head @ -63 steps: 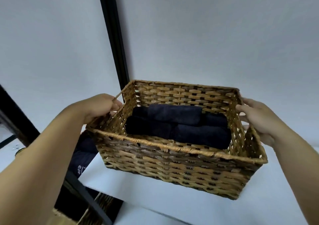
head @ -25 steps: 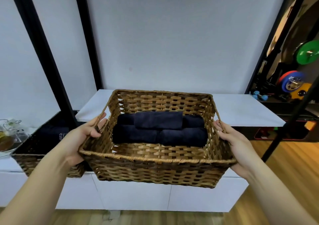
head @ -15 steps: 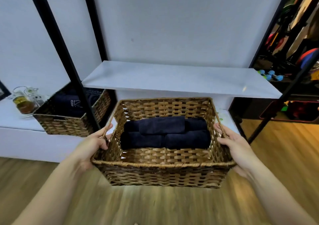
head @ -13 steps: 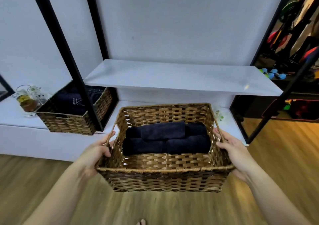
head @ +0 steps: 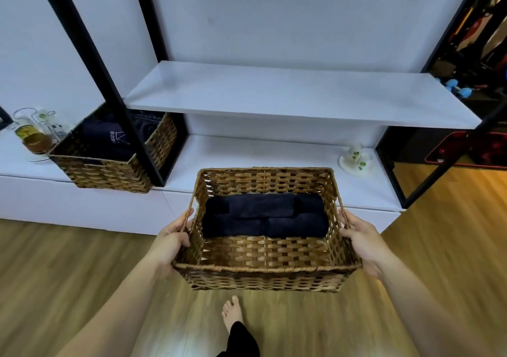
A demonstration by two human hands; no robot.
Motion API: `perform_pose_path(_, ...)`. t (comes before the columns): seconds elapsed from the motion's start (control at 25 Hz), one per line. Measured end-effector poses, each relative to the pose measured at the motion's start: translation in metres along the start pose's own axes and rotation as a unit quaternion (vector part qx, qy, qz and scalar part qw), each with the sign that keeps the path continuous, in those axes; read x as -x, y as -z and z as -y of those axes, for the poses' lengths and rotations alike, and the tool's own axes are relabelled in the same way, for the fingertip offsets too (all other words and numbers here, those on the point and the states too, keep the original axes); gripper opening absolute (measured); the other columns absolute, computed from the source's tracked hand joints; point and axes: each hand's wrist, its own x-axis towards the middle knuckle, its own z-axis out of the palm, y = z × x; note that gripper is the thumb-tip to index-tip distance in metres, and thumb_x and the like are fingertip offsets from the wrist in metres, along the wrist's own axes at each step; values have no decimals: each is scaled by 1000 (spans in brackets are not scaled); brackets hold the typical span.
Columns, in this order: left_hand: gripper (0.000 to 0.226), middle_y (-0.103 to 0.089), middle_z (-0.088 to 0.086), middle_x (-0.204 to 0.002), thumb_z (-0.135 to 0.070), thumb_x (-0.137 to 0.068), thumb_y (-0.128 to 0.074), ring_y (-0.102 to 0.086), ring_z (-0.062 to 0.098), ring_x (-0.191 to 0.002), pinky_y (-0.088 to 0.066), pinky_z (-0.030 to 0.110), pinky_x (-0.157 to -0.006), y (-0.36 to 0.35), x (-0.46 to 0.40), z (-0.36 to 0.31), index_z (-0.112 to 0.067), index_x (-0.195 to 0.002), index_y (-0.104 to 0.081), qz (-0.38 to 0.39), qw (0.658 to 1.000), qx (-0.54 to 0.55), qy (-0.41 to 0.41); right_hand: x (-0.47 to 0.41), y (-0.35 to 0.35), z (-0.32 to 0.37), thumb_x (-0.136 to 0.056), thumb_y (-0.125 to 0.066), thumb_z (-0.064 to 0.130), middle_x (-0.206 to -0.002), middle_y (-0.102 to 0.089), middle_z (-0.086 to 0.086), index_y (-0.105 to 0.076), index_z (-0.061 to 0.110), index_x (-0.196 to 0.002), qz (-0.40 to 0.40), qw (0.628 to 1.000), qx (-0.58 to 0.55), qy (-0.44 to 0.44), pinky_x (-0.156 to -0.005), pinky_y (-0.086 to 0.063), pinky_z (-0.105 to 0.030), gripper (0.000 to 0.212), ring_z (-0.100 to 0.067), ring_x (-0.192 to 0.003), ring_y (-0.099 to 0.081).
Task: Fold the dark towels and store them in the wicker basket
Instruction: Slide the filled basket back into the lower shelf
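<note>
I carry a brown wicker basket point(head: 263, 274) in the air in front of me, above the wooden floor. Several folded dark towels point(head: 264, 217) lie in its far half, packed side by side. My left hand point(head: 171, 240) grips the basket's left handle and wall. On the other side, my right hand point(head: 362, 237) holds the right wall, fingers curled at the handle.
A white shelf board point(head: 288, 93) and a lower white bench point(head: 247, 153) stand ahead between black frame posts point(head: 109, 82). A second wicker basket point(head: 109, 167) with dark cloth sits at left beside glass cups point(head: 33, 134). White cups point(head: 355, 159) stand at right. My bare foot point(head: 233, 312) is below.
The basket came off the white shelf and has moved down and back toward me. The view has tilted down, so the floor and my foot now show. Both hands kept their hold.
</note>
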Motion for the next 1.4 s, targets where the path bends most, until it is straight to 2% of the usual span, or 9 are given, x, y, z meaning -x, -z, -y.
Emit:
perform_pose_path(0.32,90,-72,-11,-122,25,-73,-30,-62,20,-122,-50,43,-103,-11,-148,-49,-28,-139,-59,12,1000,1,7,-125,-45,28,-106,-37,1,-115,-65,21,-49,26,-148,-63,997,-5,-42,-100,-48,-40,50,-9,-105,-61)
perform_pose_path(0.4,89,-73,-13,-119,24,-74,-31,-63,20,-119,-53,38,-93,-15,-189,-60,-32,-136,-61,17,1000,-6,7,-158,-57,37,-106,-37,-1,-107,-65,25,-52,26,-145,-83,996,-12,-44,-99,-51,-40,50,-13,-111,-61)
perform_pose_path(0.52,88,-71,-11,-126,24,-74,-33,-63,22,-121,-54,36,-87,-23,-232,-71,-34,-134,-63,19,1000,-14,17,-191,-67,46,-105,-37,-5,-94,-62,29,-56,30,-138,-115,992,-16,-44,-81,-52,-27,51,-1,-91,-61)
perform_pose_path(0.8,78,-71,-17,-114,21,-88,-34,-64,15,-103,-56,37,-78,-50,-284,-79,-34,-136,-61,19,997,-48,62,-251,-62,30,-104,-40,-6,-114,-64,17,-52,19,-145,-155,986,-4,-63,-87,-50,-25,50,-5,-100,-61)
perform_pose_path(0.92,55,-71,-15,-114,7,-101,-44,-67,9,-102,-57,29,-77,-61,-310,-82,-32,-134,-63,-10,999,-28,37,-280,-59,33,-105,-40,-5,-115,-60,23,-52,20,-145,-149,987,8,-54,-88,-49,-22,49,-7,-109,-58)
perform_pose_path(1.04,35,-66,-8,-129,-23,-105,-53,-62,13,-118,-50,27,-98,-74,-332,-86,-25,-139,-61,-63,993,-100,-29,-316,-60,45,-106,-41,3,-130,-58,16,-49,24,-148,-133,988,72,-19,-97,-43,-23,47,-8,-117,-54)
perform_pose_path(1.16,45,-67,-11,-112,-37,-106,-46,-60,15,-114,-42,22,-92,-89,-331,-89,-15,-145,-53,-82,961,-246,-99,-340,-58,42,-106,-39,12,-130,-60,5,-40,27,-152,-123,977,174,3,-93,-48,-30,48,-19,-114,-61)
perform_pose_path(1.24,58,-59,-1,-140,-48,-104,-43,-51,23,-134,-40,27,-103,-87,-330,-87,-19,-155,-37,-81,923,-348,-141,-345,-60,38,-105,-40,23,-140,-54,-5,-29,24,-157,-126,953,276,11,-100,-48,-42,53,-33,-121,-58)
perform_pose_path(1.4,92,-5,1,-169,-75,-95,-32,1,16,-156,-7,40,-127,-75,-317,-67,-17,-162,-6,-30,742,-625,-242,-306,-82,21,-98,-44,60,-166,-14,-14,-16,17,-159,-146,833,530,57,-118,-22,-56,80,-41,-150,-16)
